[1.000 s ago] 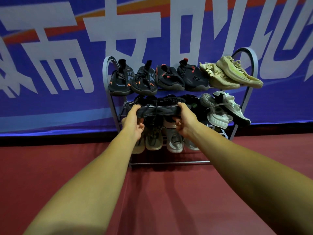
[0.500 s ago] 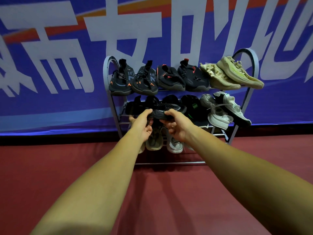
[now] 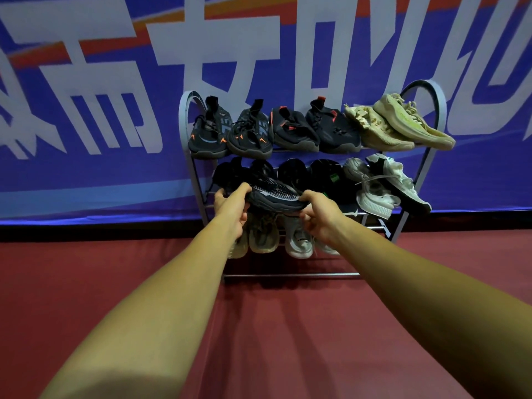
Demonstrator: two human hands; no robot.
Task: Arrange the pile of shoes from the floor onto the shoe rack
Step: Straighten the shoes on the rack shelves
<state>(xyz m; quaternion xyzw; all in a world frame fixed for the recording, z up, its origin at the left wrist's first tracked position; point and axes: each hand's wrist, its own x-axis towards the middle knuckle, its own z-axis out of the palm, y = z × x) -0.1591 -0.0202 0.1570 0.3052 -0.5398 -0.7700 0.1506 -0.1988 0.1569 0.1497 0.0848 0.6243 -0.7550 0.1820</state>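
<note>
A grey metal shoe rack (image 3: 434,110) stands against the banner wall, with shoes on three shelves. I hold a black mesh shoe (image 3: 275,194) sideways at the front of the middle shelf. My left hand (image 3: 231,208) grips its left end and my right hand (image 3: 319,216) grips its right end. The top shelf carries several dark shoes (image 3: 250,131) and a beige pair (image 3: 403,125). On the middle shelf sit black shoes (image 3: 325,177) and a white pair (image 3: 383,188). Grey shoes (image 3: 263,234) on the bottom shelf are partly hidden by my hands.
A blue banner (image 3: 86,110) with large white characters covers the wall behind the rack. Dark red floor (image 3: 259,326) stretches from the rack toward me, with no shoes on it in view.
The black shoe has turned from sole-facing to showing its mesh upper, and both hands have drawn closer together along it at the middle shelf.
</note>
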